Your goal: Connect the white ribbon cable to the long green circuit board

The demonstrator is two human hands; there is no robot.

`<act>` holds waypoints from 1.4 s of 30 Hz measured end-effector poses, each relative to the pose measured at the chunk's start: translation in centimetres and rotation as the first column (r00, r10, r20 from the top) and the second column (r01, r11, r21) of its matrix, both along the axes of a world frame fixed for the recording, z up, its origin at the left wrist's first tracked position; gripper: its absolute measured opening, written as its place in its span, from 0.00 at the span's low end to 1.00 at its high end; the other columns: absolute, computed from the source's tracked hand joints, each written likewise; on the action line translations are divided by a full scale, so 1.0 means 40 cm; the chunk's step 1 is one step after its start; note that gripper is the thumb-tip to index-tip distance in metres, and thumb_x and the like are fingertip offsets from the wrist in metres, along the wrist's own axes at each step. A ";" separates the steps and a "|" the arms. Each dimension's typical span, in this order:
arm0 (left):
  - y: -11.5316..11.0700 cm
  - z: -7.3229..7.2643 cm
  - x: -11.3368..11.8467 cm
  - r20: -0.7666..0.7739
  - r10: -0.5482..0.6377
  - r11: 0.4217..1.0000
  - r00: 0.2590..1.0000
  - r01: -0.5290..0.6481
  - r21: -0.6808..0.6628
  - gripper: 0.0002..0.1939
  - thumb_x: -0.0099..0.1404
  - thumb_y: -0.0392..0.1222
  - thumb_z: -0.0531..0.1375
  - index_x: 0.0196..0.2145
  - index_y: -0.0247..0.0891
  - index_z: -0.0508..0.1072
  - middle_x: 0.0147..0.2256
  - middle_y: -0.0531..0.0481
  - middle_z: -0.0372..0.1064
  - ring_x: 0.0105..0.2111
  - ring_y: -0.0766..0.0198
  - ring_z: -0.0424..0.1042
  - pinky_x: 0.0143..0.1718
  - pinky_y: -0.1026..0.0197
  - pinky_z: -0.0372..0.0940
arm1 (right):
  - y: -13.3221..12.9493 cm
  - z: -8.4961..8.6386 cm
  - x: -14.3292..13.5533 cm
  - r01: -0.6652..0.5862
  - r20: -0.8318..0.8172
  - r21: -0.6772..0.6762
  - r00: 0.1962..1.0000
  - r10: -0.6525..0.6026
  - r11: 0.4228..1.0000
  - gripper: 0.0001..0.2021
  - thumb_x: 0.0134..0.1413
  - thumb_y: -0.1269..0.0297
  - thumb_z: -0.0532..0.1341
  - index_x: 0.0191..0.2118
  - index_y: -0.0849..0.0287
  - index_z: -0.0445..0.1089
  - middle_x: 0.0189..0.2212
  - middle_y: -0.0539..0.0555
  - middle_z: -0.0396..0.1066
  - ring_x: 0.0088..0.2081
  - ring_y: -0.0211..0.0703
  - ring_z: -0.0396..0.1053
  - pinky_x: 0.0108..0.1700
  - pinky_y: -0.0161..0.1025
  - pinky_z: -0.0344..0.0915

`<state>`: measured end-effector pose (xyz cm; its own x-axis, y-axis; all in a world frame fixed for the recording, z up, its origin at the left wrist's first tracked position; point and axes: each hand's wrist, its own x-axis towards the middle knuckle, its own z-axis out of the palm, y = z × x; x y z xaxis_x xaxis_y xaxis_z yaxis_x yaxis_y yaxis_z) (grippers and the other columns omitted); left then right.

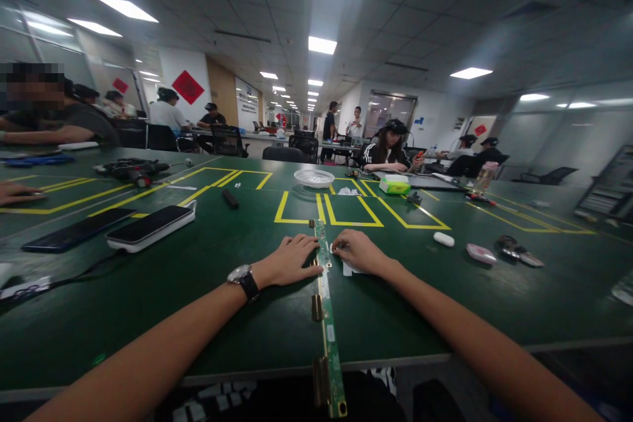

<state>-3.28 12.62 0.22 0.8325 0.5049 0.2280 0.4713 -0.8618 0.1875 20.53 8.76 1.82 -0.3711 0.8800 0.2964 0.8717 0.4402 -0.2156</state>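
A long, narrow green circuit board [330,336] lies lengthwise on the green table [222,336], its near end reaching past the table's front edge. Brown-gold tabs stick out along its left side. My left hand [291,260], with a watch on the wrist, rests with spread fingers against the board's left edge, thumb and fingertips touching it. To the right of the board, my right hand [361,252] has its fingers pinched together close to the board's edge. A small white piece shows at those fingertips, and some white material [347,270] lies under the hand.
A white basket [314,178] stands ahead, near a green-and-white packet [394,184]. On the left lie a phone on a white case [151,227] and a dark tablet [79,229]. Earbud case [444,239], pink case [481,253] and keys [519,251] lie right. People sit around.
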 end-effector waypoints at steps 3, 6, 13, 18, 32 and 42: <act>0.000 -0.001 0.001 0.006 -0.009 1.000 1.000 0.009 -0.004 0.32 0.70 0.65 0.49 0.61 0.40 0.61 0.63 0.40 0.56 0.61 0.46 0.55 0.56 0.46 0.53 | 0.002 -0.005 -0.006 0.036 -0.012 0.011 0.999 -0.036 0.999 0.06 0.57 0.67 0.63 0.37 0.57 0.79 0.35 0.54 0.74 0.37 0.42 0.70 0.40 0.35 0.62; 0.001 -0.001 0.001 0.016 -0.011 1.000 1.000 0.011 -0.016 0.32 0.70 0.65 0.49 0.61 0.41 0.61 0.63 0.40 0.56 0.61 0.46 0.55 0.56 0.45 0.53 | 0.005 -0.011 -0.004 0.059 -0.008 0.014 0.998 -0.058 0.998 0.06 0.57 0.66 0.63 0.37 0.57 0.79 0.35 0.55 0.74 0.37 0.43 0.70 0.40 0.36 0.62; -0.002 -0.001 0.002 0.019 -0.018 1.000 1.000 0.018 -0.010 0.31 0.70 0.64 0.49 0.60 0.41 0.62 0.62 0.41 0.57 0.60 0.46 0.56 0.56 0.45 0.52 | 0.003 -0.016 -0.009 0.084 -0.007 0.028 0.996 -0.084 0.996 0.06 0.56 0.67 0.62 0.36 0.57 0.78 0.34 0.55 0.74 0.37 0.43 0.70 0.40 0.36 0.62; -0.012 0.005 0.003 0.011 -0.026 1.000 1.000 0.026 0.002 0.30 0.70 0.63 0.50 0.60 0.40 0.62 0.62 0.40 0.58 0.60 0.46 0.56 0.57 0.45 0.52 | 0.004 -0.019 -0.008 0.074 -0.012 0.043 0.997 -0.073 0.996 0.06 0.56 0.67 0.62 0.36 0.57 0.78 0.35 0.55 0.74 0.37 0.43 0.70 0.39 0.36 0.62; 0.023 -0.003 -0.002 -0.030 -0.112 0.990 0.993 0.109 -0.089 0.31 0.71 0.63 0.49 0.63 0.45 0.58 0.67 0.44 0.48 0.64 0.46 0.49 0.59 0.43 0.48 | 0.009 -0.018 0.013 -0.094 -0.082 0.060 0.992 0.099 0.994 0.04 0.57 0.67 0.64 0.36 0.57 0.77 0.36 0.53 0.76 0.39 0.43 0.71 0.44 0.38 0.63; 0.033 0.005 -0.004 -0.050 -0.147 0.982 0.988 0.139 -0.126 0.31 0.71 0.63 0.48 0.65 0.46 0.56 0.68 0.45 0.45 0.65 0.46 0.47 0.59 0.43 0.46 | 0.009 -0.014 0.020 -0.129 -0.134 0.046 0.982 0.134 0.991 0.04 0.56 0.67 0.64 0.36 0.57 0.78 0.36 0.52 0.77 0.39 0.42 0.72 0.44 0.37 0.64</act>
